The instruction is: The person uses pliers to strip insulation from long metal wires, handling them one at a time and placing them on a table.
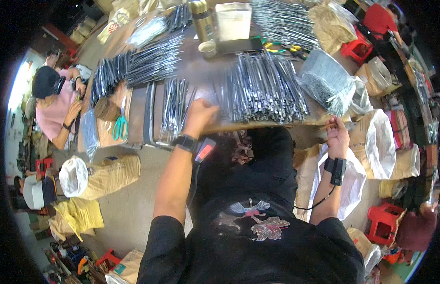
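Note:
My left hand is closed at the table's near edge, fingers curled. It sits between a small row of thin dark shiny strips and a larger pile of such strips. The area just beyond its fingers is smeared by motion, so what they hold cannot be made out. Off the table's right front edge, my right hand has its fingers bent together, just below the loose ends of a bundle of thin grey wires. A grey sheet wraps that bundle. Whatever the right fingers hold is too small to name.
More strips lie far left on the table, near teal-handled scissors and a brown tape roll. A flask, white container and pliers stand or lie behind. Open sacks flank me. A person sits at left.

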The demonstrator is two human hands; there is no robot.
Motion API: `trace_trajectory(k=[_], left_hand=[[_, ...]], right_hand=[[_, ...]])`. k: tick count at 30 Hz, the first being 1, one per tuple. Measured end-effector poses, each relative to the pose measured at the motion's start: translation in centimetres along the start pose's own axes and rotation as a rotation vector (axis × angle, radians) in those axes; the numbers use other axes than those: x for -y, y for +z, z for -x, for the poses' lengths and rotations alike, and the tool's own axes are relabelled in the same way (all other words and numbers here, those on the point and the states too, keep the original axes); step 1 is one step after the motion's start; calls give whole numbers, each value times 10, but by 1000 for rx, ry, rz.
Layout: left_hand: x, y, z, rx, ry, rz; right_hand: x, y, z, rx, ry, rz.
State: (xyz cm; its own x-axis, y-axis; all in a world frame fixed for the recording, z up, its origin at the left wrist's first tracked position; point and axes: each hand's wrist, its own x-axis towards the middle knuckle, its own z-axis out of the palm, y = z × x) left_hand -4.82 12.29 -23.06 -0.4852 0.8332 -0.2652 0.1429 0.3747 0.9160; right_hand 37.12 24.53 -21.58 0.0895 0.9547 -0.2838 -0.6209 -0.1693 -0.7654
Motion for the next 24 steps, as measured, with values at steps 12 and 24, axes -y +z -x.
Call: trace_trajectory(k=[12,24], left_hand=[[-2,-12,2,-41,27,-211],[-26,-3,27,-124,260,-595]], right_hand=[[29,8,32,169,84,-108],[43,8,-25,335,370,-451]])
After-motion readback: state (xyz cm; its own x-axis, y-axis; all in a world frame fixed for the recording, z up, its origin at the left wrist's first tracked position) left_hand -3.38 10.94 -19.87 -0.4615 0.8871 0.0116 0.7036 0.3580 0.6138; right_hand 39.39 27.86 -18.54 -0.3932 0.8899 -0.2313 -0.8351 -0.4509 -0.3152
